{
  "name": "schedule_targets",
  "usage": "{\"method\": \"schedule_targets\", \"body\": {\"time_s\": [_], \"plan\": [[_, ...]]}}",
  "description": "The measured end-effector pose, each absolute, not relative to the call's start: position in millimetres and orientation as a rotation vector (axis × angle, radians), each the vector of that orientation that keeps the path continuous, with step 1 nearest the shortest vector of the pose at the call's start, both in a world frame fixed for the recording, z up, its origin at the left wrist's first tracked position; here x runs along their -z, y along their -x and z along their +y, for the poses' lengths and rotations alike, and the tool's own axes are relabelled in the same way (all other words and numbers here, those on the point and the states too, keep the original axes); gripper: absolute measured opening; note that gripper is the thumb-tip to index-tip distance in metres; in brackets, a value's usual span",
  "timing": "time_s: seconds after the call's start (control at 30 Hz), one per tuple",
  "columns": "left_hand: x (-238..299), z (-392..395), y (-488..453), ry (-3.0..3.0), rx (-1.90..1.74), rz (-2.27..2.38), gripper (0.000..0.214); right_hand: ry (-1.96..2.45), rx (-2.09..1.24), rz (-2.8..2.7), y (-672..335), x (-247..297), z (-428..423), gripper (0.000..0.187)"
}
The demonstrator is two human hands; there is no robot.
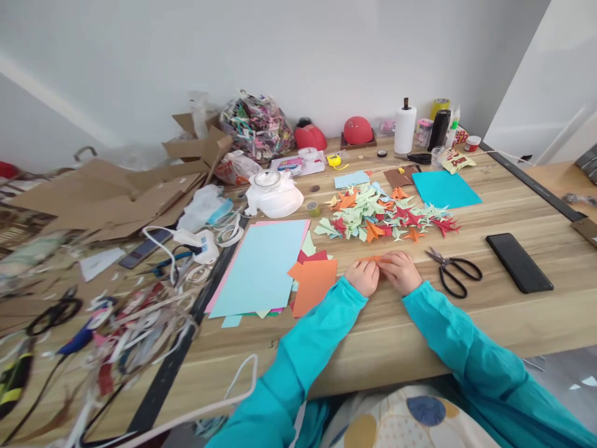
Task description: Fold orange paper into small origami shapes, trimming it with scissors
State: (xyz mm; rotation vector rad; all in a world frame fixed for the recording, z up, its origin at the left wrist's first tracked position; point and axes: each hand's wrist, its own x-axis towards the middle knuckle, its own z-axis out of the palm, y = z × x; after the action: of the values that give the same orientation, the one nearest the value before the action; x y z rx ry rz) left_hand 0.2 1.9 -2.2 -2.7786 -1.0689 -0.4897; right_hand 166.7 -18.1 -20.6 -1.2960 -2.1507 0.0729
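Note:
My left hand (362,276) and my right hand (400,272) rest together on the wooden table (466,311), both in teal sleeves. Their fingers are closed, pinching a small folded orange paper (374,258) between them. Just beyond lies a pile of folded paper shapes (382,219) in green, orange and red. Orange paper squares (313,281) sit left of my left hand, partly over a stack of light blue and pink sheets (261,264).
Black scissors (453,270) and a black phone (518,262) lie to the right. A teal sheet (445,188) lies farther back. Cardboard (112,193), cords and ribbon scraps (135,323) cover the left. A paper towel roll (404,127) and bottles stand by the wall.

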Motion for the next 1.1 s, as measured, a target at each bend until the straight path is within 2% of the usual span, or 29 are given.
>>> {"method": "schedule_targets", "body": {"time_s": [0.13,0.2,0.33,0.37,0.43,0.5,0.57,0.77,1.1], "plan": [[-7.6,-2.8,0.1,2.842,0.786,-1.301,0.027,1.246,-0.172,-2.029,-168.0,12.9,-17.9,0.024],[-6.8,-2.2,-2.4,2.773,1.225,-1.593,0.023,1.268,-0.237,-1.840,-169.5,9.9,-17.7,0.025],[5.5,1.1,-12.6,2.221,2.446,-2.314,0.025,1.232,-0.613,-1.334,-171.5,9.7,-14.6,0.062],[9.5,1.7,-15.5,2.068,2.677,-2.426,0.027,1.196,-0.775,-1.234,-171.5,11.0,-13.5,0.062],[16.3,2.6,-20.4,1.871,2.950,-2.551,0.031,1.127,-1.094,-1.085,-171.2,14.2,-11.7,0.048],[19.9,3.1,-23.0,1.820,3.031,-2.619,0.033,1.092,-1.293,-0.997,-170.8,17.2,-10.5,0.035],[19.9,3.7,-22.5,1.863,3.041,-2.646,0.035,1.087,-1.357,-0.936,-170.6,18.9,-10.0,0.030],[11.4,4.9,-12.9,2.135,2.969,-2.655,0.033,1.133,-1.343,-0.848,-170.5,17.9,-9.2,0.024],[13.0,8.2,-8.9,1.903,3.128,-2.855,0.036,1.064,-1.467,-0.772,-170.2,15.8,-12.5,0.024]]}}
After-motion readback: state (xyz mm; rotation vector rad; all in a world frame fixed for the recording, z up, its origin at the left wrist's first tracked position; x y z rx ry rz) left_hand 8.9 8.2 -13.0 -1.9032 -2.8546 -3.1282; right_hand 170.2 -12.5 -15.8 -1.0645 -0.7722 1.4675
